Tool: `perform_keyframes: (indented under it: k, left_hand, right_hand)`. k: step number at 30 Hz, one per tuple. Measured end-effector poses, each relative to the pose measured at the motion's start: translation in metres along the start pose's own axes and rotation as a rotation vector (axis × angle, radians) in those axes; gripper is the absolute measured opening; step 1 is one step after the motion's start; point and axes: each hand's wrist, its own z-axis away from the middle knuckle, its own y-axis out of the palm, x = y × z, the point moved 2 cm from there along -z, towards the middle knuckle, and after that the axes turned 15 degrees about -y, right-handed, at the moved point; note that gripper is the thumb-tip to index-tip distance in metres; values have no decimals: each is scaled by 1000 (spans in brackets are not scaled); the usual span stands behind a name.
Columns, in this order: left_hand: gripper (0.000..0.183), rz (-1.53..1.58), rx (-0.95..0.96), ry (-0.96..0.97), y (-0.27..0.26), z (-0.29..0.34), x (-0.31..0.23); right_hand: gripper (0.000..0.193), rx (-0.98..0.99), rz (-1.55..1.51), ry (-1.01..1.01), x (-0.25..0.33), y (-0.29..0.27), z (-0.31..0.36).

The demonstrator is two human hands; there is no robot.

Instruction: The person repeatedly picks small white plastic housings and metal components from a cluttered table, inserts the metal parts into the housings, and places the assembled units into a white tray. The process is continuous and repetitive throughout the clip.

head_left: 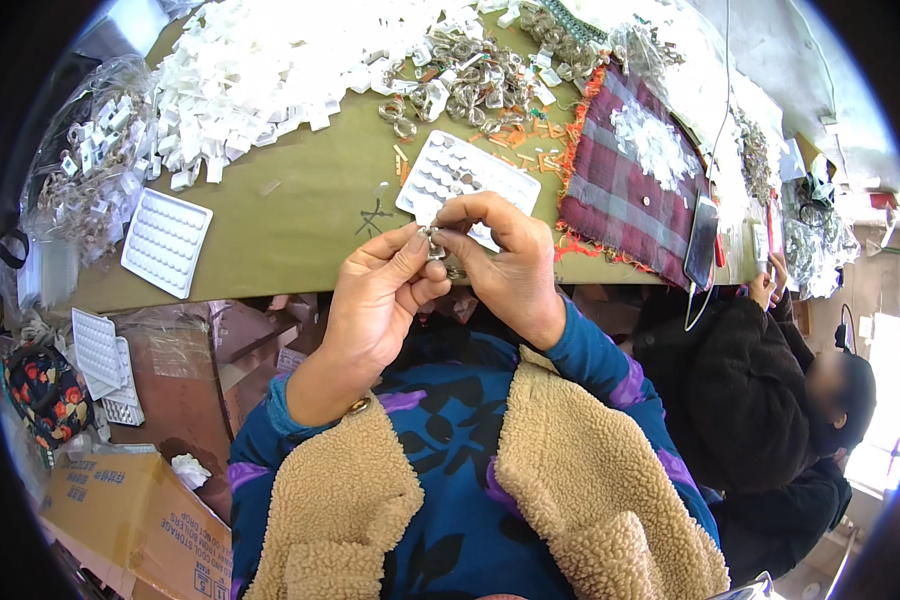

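Left hand (362, 305), right hand (512, 265): both pinching one small metallic piece (436, 251); apparent step, fine handling, next move calling for steady grip.

Phone (703, 240) with white cable (688, 310): right edge of plaid cloth (615, 212). Cardboard box (135, 515): lower left. Floral bag (48, 385): near box.

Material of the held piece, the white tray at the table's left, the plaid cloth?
Held piece: probably metal, shiny, from its glints; largely hidden, so unsure.
White tray: likely moulded plastic, smooth, with regular rounded dimples.
Plaid cloth: seemingly woven fabric, matte, frayed red-orange edge.
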Motion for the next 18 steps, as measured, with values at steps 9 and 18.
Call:
perform_keyframes:
  k: [9,18]
  left_hand:
    - [20,-15,4,-19,-1,3,-1]
    - [20,22,-10,86,0,-3,-6]
  right_hand:
    - [16,275,-173,-115,-16,-7,-19]
    - [43,163,424,-541,12,12,6]
